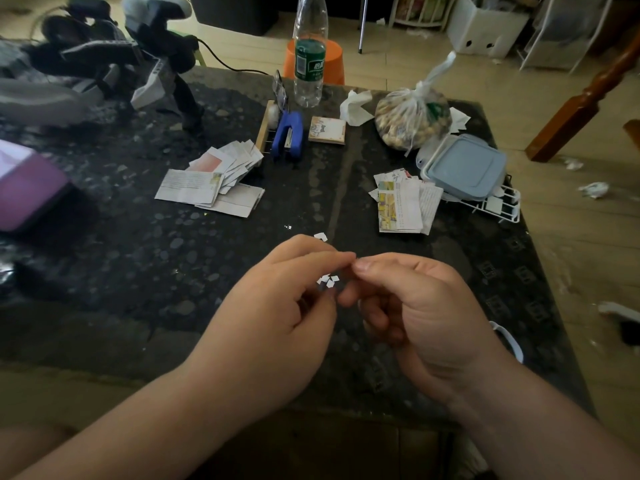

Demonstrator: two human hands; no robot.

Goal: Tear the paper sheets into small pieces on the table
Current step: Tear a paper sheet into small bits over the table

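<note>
Left hand (277, 299) curled, pinching tiny white bits (328, 281) above the table (138, 271). Right hand (419, 306) curled, tip to tip against it; whether it grips anything is hidden, can't tell. Bits near weightless, will scatter. Farther back, left pile (214, 181) and right pile (403, 206) of paper: thin, limp, slippery. Pinch one edge, thumbs close.
</note>
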